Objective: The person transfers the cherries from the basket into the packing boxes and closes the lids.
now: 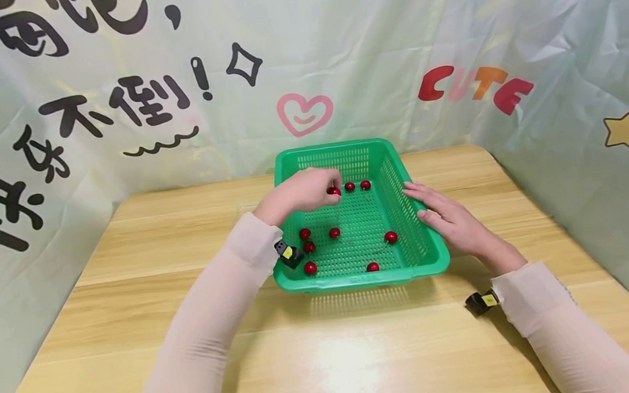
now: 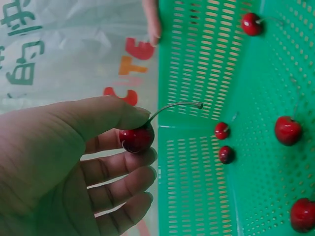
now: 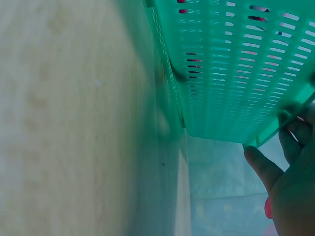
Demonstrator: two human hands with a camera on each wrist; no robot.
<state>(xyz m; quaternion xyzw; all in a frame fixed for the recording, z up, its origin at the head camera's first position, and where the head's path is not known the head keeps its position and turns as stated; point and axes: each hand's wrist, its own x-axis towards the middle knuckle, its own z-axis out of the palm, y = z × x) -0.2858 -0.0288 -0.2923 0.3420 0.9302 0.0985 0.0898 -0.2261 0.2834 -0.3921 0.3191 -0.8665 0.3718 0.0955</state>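
Note:
My left hand (image 1: 309, 189) is over the left side of a green slotted plastic basket (image 1: 355, 281). Between thumb and index finger it pinches a red cherry (image 2: 137, 138), whose thin curved stem sticks out past the thumb. The other fingers are loosely bent below the fruit. My right hand (image 1: 454, 218) grips the basket's right rim, fingers over the edge and thumb against the outer wall in the right wrist view. Several cherries lie spread on the basket floor, among them a cherry (image 1: 390, 237) near the right wall and a cherry (image 1: 311, 268) at the front left corner.
The basket stands on a light wooden table (image 1: 188, 295) toward its far edge. Behind and beside it hangs a pale cloth (image 1: 359, 61) printed with lettering, a pink heart and a star. Each wrist carries a small black camera (image 1: 290, 255).

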